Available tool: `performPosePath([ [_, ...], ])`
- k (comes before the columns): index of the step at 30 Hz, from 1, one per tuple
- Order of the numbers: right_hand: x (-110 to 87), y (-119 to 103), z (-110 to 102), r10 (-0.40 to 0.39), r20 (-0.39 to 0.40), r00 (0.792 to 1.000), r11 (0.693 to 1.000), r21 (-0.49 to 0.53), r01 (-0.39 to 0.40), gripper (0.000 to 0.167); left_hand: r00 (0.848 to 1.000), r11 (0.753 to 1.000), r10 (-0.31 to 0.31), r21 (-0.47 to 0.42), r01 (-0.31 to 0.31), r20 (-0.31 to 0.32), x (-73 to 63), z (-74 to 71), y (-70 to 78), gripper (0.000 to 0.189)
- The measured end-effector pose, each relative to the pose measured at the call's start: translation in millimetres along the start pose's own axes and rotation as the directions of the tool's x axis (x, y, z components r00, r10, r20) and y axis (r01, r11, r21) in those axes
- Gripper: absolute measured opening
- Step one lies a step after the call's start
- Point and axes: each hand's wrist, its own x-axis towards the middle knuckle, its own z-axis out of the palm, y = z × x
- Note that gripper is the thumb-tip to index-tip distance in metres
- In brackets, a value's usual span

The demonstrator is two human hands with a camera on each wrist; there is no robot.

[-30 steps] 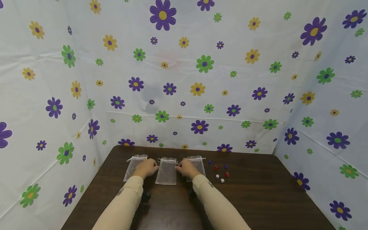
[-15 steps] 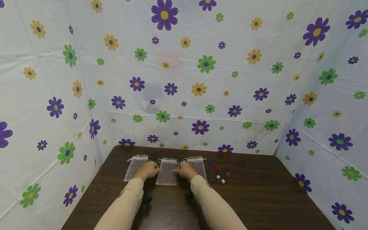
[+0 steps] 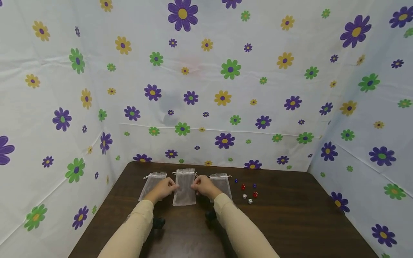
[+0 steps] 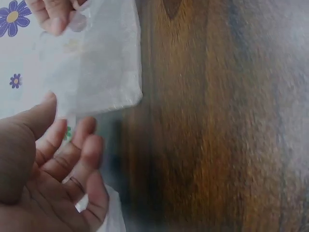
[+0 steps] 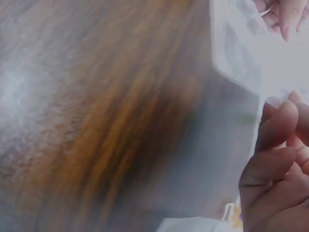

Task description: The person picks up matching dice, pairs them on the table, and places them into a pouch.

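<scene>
The middle bag [image 3: 185,190], sheer and white, is between the 2 hands above the far part of the table, its drawstring end pointing away from the person. In the left wrist view the flowered cloth shows through it, so at least part of it is off the tabletop.

The right hand [image 3: 204,187] pinches the bag's right edge between thumb and bent fingers. The left hand [image 3: 164,187] is at the opposite edge with its fingers loosely bent; the left wrist view shows a gap between thumb and fingertips, and I cannot tell whether it has hold of the bag.

On either side lie 2 similar sheer bags: the left bag [image 3: 149,185], partly covered by the left hand, and the right bag [image 3: 222,183], partly covered by the right hand.

To the right of these, 6 small dice are scattered: 2 blue dice [image 3: 254,185], 2 red dice [image 3: 255,194] and 2 white dice [image 3: 250,201].

Everything rests on or over a dark brown wood-grain table [image 3: 290,222]. Cream sleeves [image 3: 129,229] cover the forearms. White flowered cloth [image 3: 206,82] with purple, green and yellow blooms hangs behind and at both sides.
</scene>
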Motion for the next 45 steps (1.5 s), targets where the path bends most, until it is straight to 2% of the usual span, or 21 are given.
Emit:
performPosePath([
  [3, 0.4, -5.3, -0.5, -0.025, -0.013, 1.0, 0.998, 0.062, 0.025, 0.014, 0.999, 0.996, 0.04, -0.077, -0.043, -0.036, 0.3, -3.2, -0.7, 0.019],
  [6, 0.5, -8.2, -1.7, -0.06, -0.039, 0.997, 0.994, 0.086, 0.064, 0.014, 0.991, 0.989, 0.1, -0.102, -0.109, -0.09, 1.7, -6.2, 0.0, 0.016],
  [10, -0.8, -8.2, -4.1, -0.164, -0.088, 0.983, 0.986, 0.029, 0.167, 0.013, 0.976, 0.982, 0.17, -0.06, -0.179, -0.135, 3.6, -9.8, 2.1, 0.012],
  [14, -2.4, -3.8, -6.0, -0.253, -0.108, 0.962, 0.967, -0.059, 0.247, 0.011, 0.965, 0.975, 0.215, -0.022, -0.221, -0.148, 5.1, -11.1, 4.0, 0.009],
  [16, -3.1, -0.3, -6.8, -0.268, -0.102, 0.958, 0.961, -0.097, 0.258, 0.01, 0.956, 0.967, 0.256, 0.027, -0.254, -0.144, 5.9, -10.0, 3.3, 0.009],
  [18, -4.1, 3.3, -7.8, -0.277, -0.088, 0.957, 0.955, -0.135, 0.264, 0.009, 0.956, 0.965, 0.263, 0.059, -0.257, -0.13, 6.3, -7.3, 0.9, 0.014],
  [23, -7.4, 14.0, -9.4, -0.284, -0.016, 0.959, 0.932, -0.238, 0.272, 0.01, 0.973, 0.973, 0.221, 0.087, -0.215, -0.066, 5.0, 2.3, -8.1, 0.025],
  [27, -10.1, 22.2, -9.1, -0.307, 0.003, 0.952, 0.896, -0.337, 0.29, 0.007, 0.963, 0.956, 0.267, 0.139, -0.26, -0.037, 4.6, 7.9, -12.6, 0.018],
  [30, -12.8, 24.2, -8.7, -0.305, 0.004, 0.952, 0.879, -0.384, 0.283, 0.014, 0.953, 0.936, 0.304, 0.194, -0.295, -0.018, 4.7, 10.6, -15.5, 0.017],
  [33, -16.0, 23.0, -8.1, -0.268, 0.021, 0.963, 0.884, -0.393, 0.254, 0.023, 0.957, 0.934, 0.29, 0.222, -0.282, -0.004, 3.9, 12.6, -18.7, 0.017],
  [35, -18.0, 22.2, -7.5, -0.251, 0.028, 0.968, 0.891, -0.383, 0.242, 0.022, 0.959, 0.935, 0.282, 0.223, -0.277, 0.009, 2.8, 13.3, -20.5, 0.013],
  [37, -19.6, 22.0, -6.7, -0.241, 0.032, 0.97, 0.898, -0.372, 0.236, 0.017, 0.956, 0.932, 0.294, 0.214, -0.291, 0.019, 1.5, 13.6, -21.4, 0.011],
  [41, -21.7, 24.4, -5.7, -0.279, 0.038, 0.959, 0.889, -0.367, 0.273, 0.01, 0.945, 0.926, 0.327, 0.194, -0.325, 0.022, -1.4, 13.4, -21.3, 0.016],
  [45, -20.9, 28.5, -5.0, -0.302, 0.05, 0.952, 0.887, -0.351, 0.3, 0.01, 0.942, 0.926, 0.335, 0.191, -0.326, -0.011, -6.4, 13.4, -22.1, 0.019],
])
